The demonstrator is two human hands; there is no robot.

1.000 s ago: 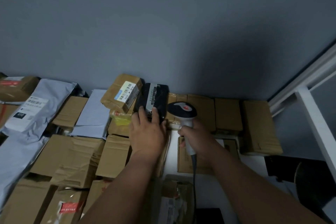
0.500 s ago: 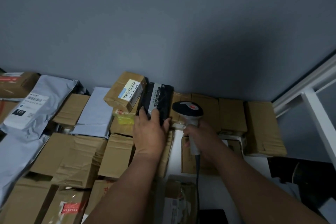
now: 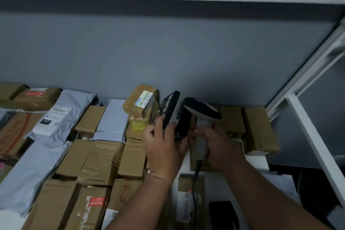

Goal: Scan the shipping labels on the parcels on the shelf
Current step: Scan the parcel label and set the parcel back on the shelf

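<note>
Gripping a black parcel (image 3: 169,111) tilted up at frame centre, the left hand (image 3: 164,144) hides its lower end. Right hand (image 3: 219,147) wraps the scanner (image 3: 202,115) handle, its head against the parcel's blurred label.

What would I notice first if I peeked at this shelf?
Two hands in the middle: the left hand tips up a black parcel, and the right hand grips a scanner right beside it. All around lie brown boxes and grey mailer bags.
</note>
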